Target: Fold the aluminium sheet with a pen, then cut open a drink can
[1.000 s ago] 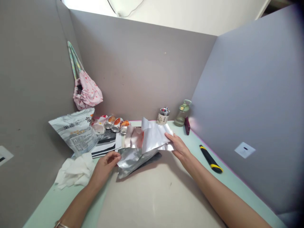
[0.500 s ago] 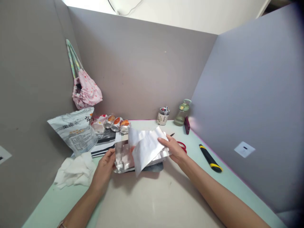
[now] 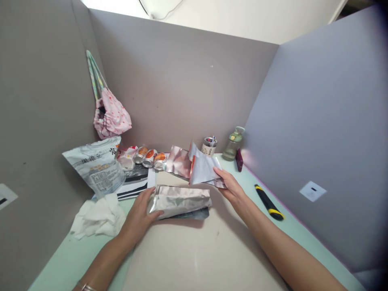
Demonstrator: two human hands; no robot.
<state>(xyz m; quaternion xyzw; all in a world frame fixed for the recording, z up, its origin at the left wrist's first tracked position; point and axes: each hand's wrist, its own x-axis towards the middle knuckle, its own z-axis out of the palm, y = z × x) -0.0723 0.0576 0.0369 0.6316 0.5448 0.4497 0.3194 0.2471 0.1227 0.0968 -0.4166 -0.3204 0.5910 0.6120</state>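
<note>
My right hand [image 3: 230, 186] is closed on a few silver foil pouches [image 3: 206, 169], lifted toward the back of the table, their far ends fanned out and some edges reddish. Nearer to me, another silver foil pouch [image 3: 182, 200] lies flat with a dark grey sheet or pouch [image 3: 194, 214] showing beneath its front edge. At its left end my left hand [image 3: 144, 214] grips it, thumb on the front side and fingers behind. How many pouches are in the right hand cannot be made out.
On the left stand a large printed bag [image 3: 97, 165] and crumpled white tissue [image 3: 98, 218]. Three cans [image 3: 149, 157] line the back, beside a pen jar [image 3: 209, 146], a green bottle [image 3: 233, 143] and a dark red phone-like object [image 3: 239, 160]. A black-yellow tool [image 3: 269, 202] lies right.
My right hand has carried the foil pouches back and slightly right, away from the pouch under my left hand. The left hand has shifted right, its thumb now over the pouch's end.
</note>
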